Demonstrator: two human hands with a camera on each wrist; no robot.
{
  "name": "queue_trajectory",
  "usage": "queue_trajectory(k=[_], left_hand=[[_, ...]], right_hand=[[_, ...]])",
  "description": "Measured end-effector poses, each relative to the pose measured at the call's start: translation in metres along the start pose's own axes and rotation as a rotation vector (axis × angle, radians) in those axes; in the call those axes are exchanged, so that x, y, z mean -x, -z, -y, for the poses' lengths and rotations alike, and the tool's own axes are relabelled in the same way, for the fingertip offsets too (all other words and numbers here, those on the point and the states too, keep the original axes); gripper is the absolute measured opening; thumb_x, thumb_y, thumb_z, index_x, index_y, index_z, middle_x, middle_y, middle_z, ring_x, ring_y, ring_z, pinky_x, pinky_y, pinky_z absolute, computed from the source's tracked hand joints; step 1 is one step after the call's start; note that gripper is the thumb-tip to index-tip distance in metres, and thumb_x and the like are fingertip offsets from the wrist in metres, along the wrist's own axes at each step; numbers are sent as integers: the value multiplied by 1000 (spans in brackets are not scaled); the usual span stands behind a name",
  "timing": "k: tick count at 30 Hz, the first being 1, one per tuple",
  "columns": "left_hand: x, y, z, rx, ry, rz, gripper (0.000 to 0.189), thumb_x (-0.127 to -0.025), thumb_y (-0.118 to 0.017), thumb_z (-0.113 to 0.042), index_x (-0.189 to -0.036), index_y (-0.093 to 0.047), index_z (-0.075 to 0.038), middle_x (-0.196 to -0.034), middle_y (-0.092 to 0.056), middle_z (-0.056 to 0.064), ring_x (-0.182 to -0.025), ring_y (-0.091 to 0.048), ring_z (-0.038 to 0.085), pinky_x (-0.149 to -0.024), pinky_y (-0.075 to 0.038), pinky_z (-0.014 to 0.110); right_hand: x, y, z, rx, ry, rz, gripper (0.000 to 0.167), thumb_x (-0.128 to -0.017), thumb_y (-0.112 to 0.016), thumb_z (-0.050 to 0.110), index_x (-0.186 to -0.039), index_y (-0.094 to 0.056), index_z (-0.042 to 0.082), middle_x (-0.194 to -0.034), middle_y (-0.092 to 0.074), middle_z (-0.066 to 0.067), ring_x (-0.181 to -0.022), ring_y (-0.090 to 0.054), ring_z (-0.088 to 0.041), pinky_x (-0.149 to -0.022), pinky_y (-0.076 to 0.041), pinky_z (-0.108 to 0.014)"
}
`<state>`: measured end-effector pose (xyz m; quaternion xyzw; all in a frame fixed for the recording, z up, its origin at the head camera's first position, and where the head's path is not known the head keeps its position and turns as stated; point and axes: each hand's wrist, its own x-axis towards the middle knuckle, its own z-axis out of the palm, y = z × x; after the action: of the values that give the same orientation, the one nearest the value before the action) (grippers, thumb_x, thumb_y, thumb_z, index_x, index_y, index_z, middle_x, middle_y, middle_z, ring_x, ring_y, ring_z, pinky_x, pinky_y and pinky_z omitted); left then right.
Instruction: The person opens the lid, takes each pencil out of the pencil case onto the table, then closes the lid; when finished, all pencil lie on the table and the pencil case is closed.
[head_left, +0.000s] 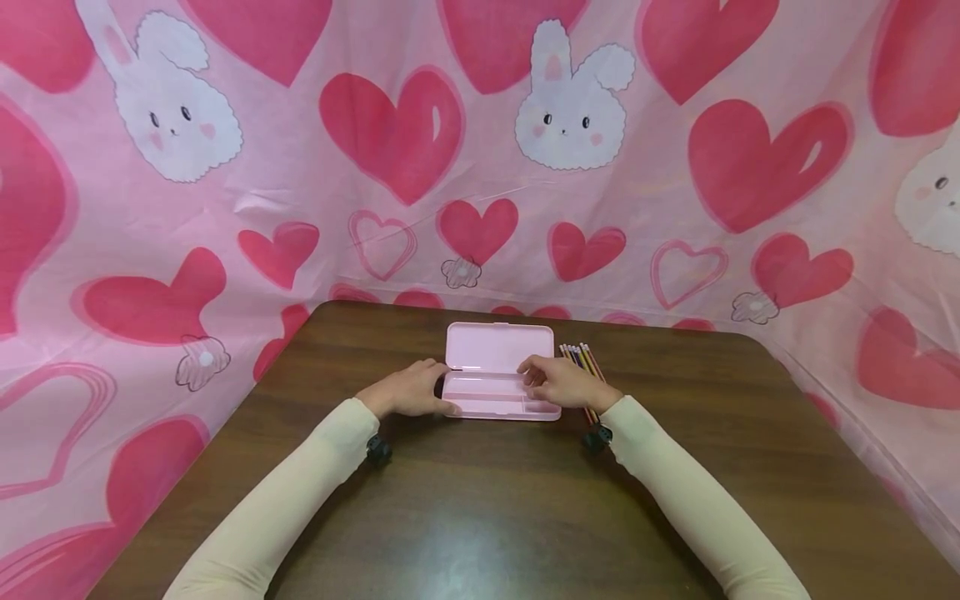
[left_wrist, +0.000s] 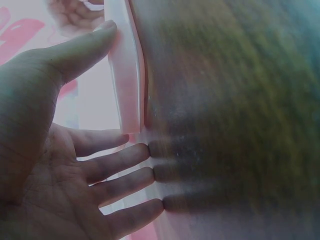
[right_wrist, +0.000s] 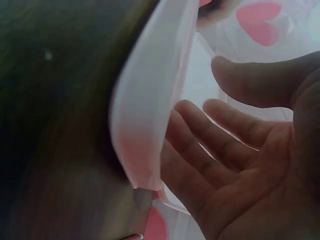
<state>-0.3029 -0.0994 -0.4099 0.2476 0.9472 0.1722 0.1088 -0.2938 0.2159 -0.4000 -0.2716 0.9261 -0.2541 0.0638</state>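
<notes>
A pink pencil case [head_left: 480,407] lies unfolded on the table, its lid [head_left: 487,348] tipped back on the far side. Dividers split its shallow base into compartments, and no pencils show in them. At the left end is my left hand [head_left: 408,390]; its thumb [left_wrist: 95,42] rests on the case's front edge, with the other fingers [left_wrist: 120,162] straight beside the end. My right hand [head_left: 567,383] hovers over the base's right end, fingers loosely bent and holding nothing. Several pencils [head_left: 589,358] lie side by side just right of the case, partly hidden under that hand.
The brown wooden table [head_left: 465,508] extends toward me and to both sides. Behind it hangs a pink cloth [head_left: 502,175] with hearts and rabbits. A small dark camera sits at each wrist, below the cream sleeves [head_left: 300,483].
</notes>
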Motion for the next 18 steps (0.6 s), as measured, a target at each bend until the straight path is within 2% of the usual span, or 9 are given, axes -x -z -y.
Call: queue_trajectory(k=[10,18], left_hand=[[3,4,-3,11,7,6,91,-82,-74,-63,-151,-46,-11,-149,-50,13,-136,-50,31,-114,-41,59],[3,2,-2,24,5,10,89,-82,-74,-61,-151,-45,-12,-150,-49,13,-136,-50,31,-115,-41,59]], right_hand=[[-1,-3,-3,-5,-5,29,37,-93,-72,18,-127,-61,11,-107,-70,-4,-98,-65,-16,-96,-56,-41],[1,-5,0,-20,-8,67,32,-97,-63,7,-129,-61,10,-112,-71,-7,-98,-64,-18,-97,-57,-40]])
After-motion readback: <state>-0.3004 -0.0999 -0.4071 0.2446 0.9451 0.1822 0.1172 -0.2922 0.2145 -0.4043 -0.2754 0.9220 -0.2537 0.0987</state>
